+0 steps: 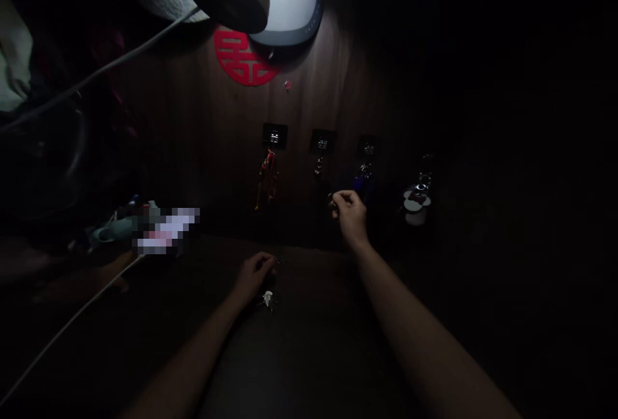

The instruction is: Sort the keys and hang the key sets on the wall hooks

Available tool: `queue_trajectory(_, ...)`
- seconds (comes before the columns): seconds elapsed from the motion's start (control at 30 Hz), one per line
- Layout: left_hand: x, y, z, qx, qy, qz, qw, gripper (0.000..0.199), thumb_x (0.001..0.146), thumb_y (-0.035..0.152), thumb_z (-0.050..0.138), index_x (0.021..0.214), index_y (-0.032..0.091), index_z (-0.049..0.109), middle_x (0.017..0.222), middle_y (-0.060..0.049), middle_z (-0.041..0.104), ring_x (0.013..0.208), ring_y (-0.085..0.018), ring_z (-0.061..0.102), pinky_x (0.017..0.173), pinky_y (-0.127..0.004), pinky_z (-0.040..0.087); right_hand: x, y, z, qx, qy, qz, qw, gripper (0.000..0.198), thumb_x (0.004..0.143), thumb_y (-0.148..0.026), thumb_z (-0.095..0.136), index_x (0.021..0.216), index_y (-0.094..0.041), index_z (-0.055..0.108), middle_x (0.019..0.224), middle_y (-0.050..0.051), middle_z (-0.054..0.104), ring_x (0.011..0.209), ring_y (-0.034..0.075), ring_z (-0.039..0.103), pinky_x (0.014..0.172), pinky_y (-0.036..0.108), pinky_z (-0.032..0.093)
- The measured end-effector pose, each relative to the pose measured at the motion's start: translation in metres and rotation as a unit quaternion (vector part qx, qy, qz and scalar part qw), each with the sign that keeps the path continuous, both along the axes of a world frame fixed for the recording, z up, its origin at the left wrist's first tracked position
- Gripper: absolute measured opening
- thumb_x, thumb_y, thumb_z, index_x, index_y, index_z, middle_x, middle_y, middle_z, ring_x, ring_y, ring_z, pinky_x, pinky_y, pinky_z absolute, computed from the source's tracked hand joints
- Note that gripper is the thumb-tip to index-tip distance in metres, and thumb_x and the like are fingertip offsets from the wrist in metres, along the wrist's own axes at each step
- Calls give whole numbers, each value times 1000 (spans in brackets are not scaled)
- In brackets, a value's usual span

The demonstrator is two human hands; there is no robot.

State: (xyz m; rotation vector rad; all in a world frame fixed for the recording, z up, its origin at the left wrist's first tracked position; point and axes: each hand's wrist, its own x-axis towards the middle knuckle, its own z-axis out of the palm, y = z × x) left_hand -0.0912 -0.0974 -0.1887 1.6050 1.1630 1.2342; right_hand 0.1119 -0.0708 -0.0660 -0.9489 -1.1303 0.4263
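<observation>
In the dim head view, my right hand [350, 216] is raised before the dark wood panel [217, 168], below a row of hooks. Its thumb and fingers are pinched around a small dark item, too dark to name. My left hand [253, 274] rests low on the dark surface, fingers closed together; small glinting metal bits [280, 260] lie at its fingertips, and whether they are held is unclear. Just below that hand is a silvery bunch, apparently keys [268, 300]. A blue item [360, 181] hangs behind my right hand.
Black hooks [275, 129] carry a red tasselled cord [269, 174], a small metal piece [318, 168] and a white charm with a dark bow [416, 206]. Above are a red round paper cutout [241, 62] and a lamp [290, 7]. A blurred lit screen [167, 232] and cable [82, 309] are left.
</observation>
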Motion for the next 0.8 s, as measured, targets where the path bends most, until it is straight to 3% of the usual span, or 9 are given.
queue_trajectory(0.2,1,1,-1,5,-3,0,1000,29,70,44,52,73,17,62,59,0,61,60,-15,57,57,-24,41,-5,18,52,47,-27,-15,998,12,67,-28,56,68,-18,51,56,-5,54,40,4,42,37,15,31)
queue_trajectory(0.33,0,2,-2,3,0,0,1000,29,70,43,51,74,16,62,59,0,61,60,-15,57,57,-24,40,-10,28,72,35,-34,-26,998,8,67,-24,55,66,-18,50,55,-5,53,42,5,44,36,15,32)
queue_trajectory(0.57,1,5,-6,7,-1,-2,1000,27,72,42,50,73,17,61,59,0,60,60,-15,56,58,-24,41,-14,46,78,39,-38,-52,997,6,64,-18,56,60,-17,51,56,-4,51,53,9,49,39,17,39)
queue_trajectory(0.8,1,4,-4,12,9,1,1000,28,71,43,51,73,17,62,60,-1,61,61,-15,57,58,-24,41,-14,55,64,16,-25,-53,998,4,63,-18,57,61,-16,54,55,-5,51,48,8,48,37,17,40)
